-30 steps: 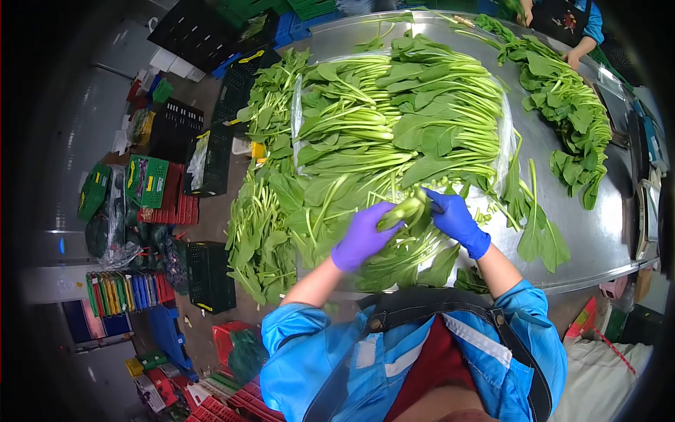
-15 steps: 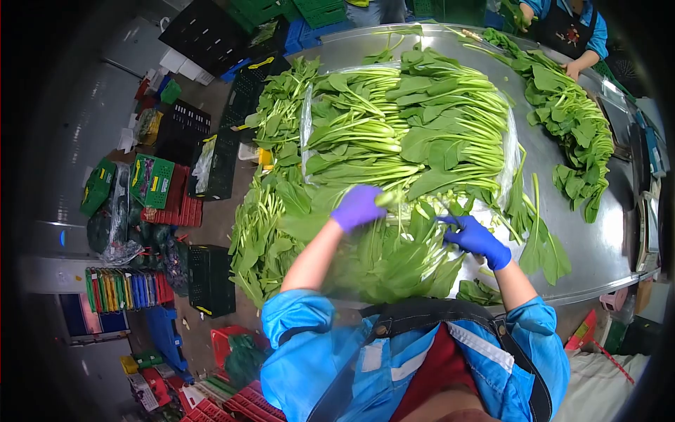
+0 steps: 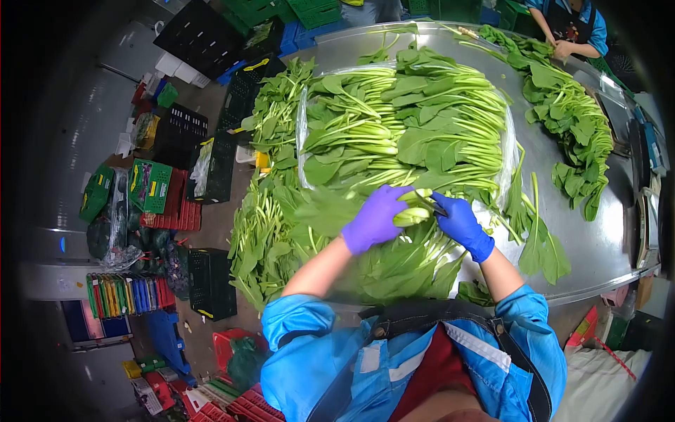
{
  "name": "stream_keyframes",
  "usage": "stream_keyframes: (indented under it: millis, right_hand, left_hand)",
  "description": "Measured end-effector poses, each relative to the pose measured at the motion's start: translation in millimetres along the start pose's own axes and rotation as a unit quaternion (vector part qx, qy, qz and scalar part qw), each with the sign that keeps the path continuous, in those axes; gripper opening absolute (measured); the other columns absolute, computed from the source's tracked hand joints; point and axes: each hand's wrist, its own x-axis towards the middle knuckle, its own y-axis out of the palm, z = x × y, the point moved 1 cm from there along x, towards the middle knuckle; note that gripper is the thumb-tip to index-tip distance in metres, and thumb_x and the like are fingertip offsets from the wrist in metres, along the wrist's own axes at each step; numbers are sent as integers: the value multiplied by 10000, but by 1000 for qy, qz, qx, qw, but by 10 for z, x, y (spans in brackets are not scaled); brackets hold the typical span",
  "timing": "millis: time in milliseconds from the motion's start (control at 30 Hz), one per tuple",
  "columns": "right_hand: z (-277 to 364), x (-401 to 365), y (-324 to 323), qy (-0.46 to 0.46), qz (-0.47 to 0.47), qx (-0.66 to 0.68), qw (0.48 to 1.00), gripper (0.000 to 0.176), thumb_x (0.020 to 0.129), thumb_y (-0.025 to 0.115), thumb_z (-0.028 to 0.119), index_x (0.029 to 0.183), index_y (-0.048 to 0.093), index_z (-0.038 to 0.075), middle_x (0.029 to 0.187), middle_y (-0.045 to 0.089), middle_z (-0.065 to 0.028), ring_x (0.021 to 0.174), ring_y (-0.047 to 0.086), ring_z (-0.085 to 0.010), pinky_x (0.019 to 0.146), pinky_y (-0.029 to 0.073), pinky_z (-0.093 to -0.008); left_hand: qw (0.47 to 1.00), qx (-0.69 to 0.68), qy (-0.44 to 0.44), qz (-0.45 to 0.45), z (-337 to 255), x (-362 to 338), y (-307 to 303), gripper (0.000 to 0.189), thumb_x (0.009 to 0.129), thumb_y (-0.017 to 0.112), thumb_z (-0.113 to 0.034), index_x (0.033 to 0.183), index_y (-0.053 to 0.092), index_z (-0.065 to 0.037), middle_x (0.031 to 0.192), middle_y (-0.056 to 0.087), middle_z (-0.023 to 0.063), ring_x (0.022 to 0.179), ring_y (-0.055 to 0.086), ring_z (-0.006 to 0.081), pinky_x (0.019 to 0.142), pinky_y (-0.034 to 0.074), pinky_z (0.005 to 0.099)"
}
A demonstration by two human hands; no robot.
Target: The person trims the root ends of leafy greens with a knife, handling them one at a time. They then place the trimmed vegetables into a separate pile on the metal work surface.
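Observation:
My left hand [image 3: 376, 219], in a purple glove, is closed around a bunch of leafy greens [image 3: 416, 215]. The cut-looking pale stem ends point right, and the leaves trail out to the left. My right hand [image 3: 464, 226], in a blue glove, grips a small knife [image 3: 437, 208]; its dark blade is at the stem ends, though exact contact cannot be made out. Beneath both hands lie loose leaves [image 3: 408, 271]. Just beyond them, stacked rows of leafy greens [image 3: 450, 119] rest on clear plastic sheeting [image 3: 303, 141].
The metal table [image 3: 598, 246] has a rounded edge. More greens are heaped along its left side [image 3: 264, 232], and a long pile [image 3: 569, 119] lies at the right. A co-worker [image 3: 573, 32] stands at the far right. Dark crates [image 3: 211, 281] stand on the floor at left.
My left hand has moved right and slightly toward me with the bunch, and my right hand has come up to its stem ends with the knife. The co-worker's hands have come together.

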Motion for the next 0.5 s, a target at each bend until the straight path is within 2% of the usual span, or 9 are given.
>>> stream_keyframes:
  millis: [67,100,133,200,233,333,400,433,500]
  right_hand:
    - [336,40,-129,4,20,27,999,510,709,554,73,1218,546,95,798,625,-205,709,598,-387,636,479,-447]
    - [421,40,-171,12,30,39,999,486,712,553,70,1197,563,89,797,625,-210,713,600,-389,639,482,-442]
    - [364,34,-147,11,31,40,999,486,712,553,70,1197,563,89,797,625,-210,713,600,-389,639,482,-442]
    - [119,-33,-44,-14,103,24,994,434,728,556,37,1148,614,131,800,618,-204,685,585,-380,615,474,-401]
    - [52,-103,-53,25,100,-3,995,378,761,565,56,1133,622,99,732,605,-197,610,576,-340,583,462,-376]
    - [181,-187,-207,86,86,85,989,344,799,609,156,1137,619,93,747,651,-174,627,628,-282,603,492,-361]
    - [601,-189,-369,112,129,346,923,332,836,632,248,1135,631,102,740,660,-79,572,585,-145,553,465,-276]
    - [731,-171,-440,123,172,328,921,348,840,648,308,1097,647,74,750,643,-18,549,510,-62,524,433,-216]
    - [506,-195,-218,177,164,365,899,319,846,640,300,1056,656,61,732,645,-34,535,521,-74,505,439,-221]
  left_hand:
    - [990,-120,-48,63,-249,-74,-202,290,656,737,-186,892,630,-56,1148,552,162,963,537,337,830,443,403]
    - [990,-120,-50,63,-281,-157,-205,290,656,737,-186,892,630,-56,1148,552,162,963,537,337,830,443,403]
    - [983,-169,-50,53,-299,-232,-207,303,665,746,-194,912,633,-59,1154,552,162,974,544,343,840,445,395]
    - [967,-243,-53,58,-303,-329,-243,368,683,766,-213,989,633,-60,1159,555,166,1021,546,353,881,434,392]
    - [967,-243,-53,59,-301,-408,-224,368,683,766,-213,989,633,-60,1159,555,166,1021,546,353,881,434,392]
    - [983,-170,-64,11,-292,-498,-147,381,694,758,-222,1013,627,-60,1123,576,167,978,569,324,849,453,373]
    - [963,-236,-125,46,-377,-438,-78,366,704,752,-227,1002,628,-53,1032,621,145,914,597,287,819,469,343]
    - [963,-235,-122,46,-395,-418,-100,366,704,752,-227,1002,628,-53,1032,621,145,914,597,287,819,469,343]
    - [951,-208,-191,129,-411,-408,-156,358,711,744,-233,991,626,-43,956,648,116,876,612,259,799,479,318]
